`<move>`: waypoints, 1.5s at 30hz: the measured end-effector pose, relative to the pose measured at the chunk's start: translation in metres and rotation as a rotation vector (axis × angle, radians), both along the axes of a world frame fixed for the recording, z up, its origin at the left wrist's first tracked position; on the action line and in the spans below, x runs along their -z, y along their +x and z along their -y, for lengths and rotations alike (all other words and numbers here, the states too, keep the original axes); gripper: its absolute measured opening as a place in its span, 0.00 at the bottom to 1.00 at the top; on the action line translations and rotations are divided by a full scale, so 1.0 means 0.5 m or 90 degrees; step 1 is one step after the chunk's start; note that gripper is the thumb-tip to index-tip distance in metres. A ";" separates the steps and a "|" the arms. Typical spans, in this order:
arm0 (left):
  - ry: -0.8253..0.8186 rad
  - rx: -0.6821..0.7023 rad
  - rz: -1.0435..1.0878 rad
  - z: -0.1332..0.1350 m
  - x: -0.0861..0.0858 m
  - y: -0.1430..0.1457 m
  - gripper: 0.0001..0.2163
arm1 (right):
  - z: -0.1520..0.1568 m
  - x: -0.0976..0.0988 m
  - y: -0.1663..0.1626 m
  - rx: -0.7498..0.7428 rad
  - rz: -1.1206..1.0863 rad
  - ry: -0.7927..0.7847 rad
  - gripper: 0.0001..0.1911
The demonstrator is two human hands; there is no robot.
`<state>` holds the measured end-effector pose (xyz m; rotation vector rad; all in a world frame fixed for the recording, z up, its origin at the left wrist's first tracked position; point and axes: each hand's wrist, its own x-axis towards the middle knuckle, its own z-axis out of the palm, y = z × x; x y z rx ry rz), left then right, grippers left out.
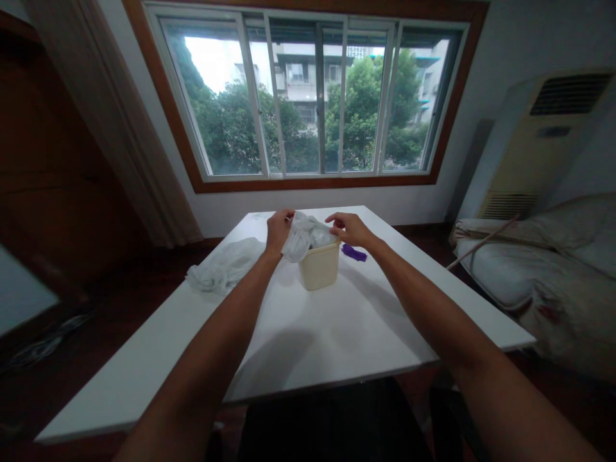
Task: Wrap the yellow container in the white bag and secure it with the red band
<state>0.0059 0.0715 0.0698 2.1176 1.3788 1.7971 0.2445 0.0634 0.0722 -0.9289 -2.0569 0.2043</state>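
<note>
A cream-coloured bin [319,269] stands upright in the middle of the white table. A thin white plastic bag [299,239] lies in its mouth and hangs over the left side of the rim. My left hand [279,230] is closed on the bag's edge at the left, slightly above the bin. At the right rim, my right hand [350,228] pinches the bag's other edge between thumb and fingers. The inside of the bin is hidden by the bag. Just right of the bin lies a small purple bundle [354,252], its kind unclear.
A heap of crumpled white plastic [224,264] lies on the table's left side. The white table [308,346] reaches towards the window [308,102]. To the right stand a covered sofa [568,276] with a stick leaning on it and a tall air conditioner [539,141].
</note>
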 end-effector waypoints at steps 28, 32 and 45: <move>-0.013 0.074 -0.052 0.051 0.006 0.022 0.04 | -0.005 -0.016 -0.035 0.126 0.036 0.118 0.04; -0.007 0.077 -0.061 0.052 0.017 0.019 0.06 | 0.001 -0.007 -0.034 0.162 0.037 0.124 0.05; -0.074 0.122 0.102 0.063 0.008 0.051 0.04 | 0.062 -0.065 -0.061 -0.006 0.307 0.176 0.08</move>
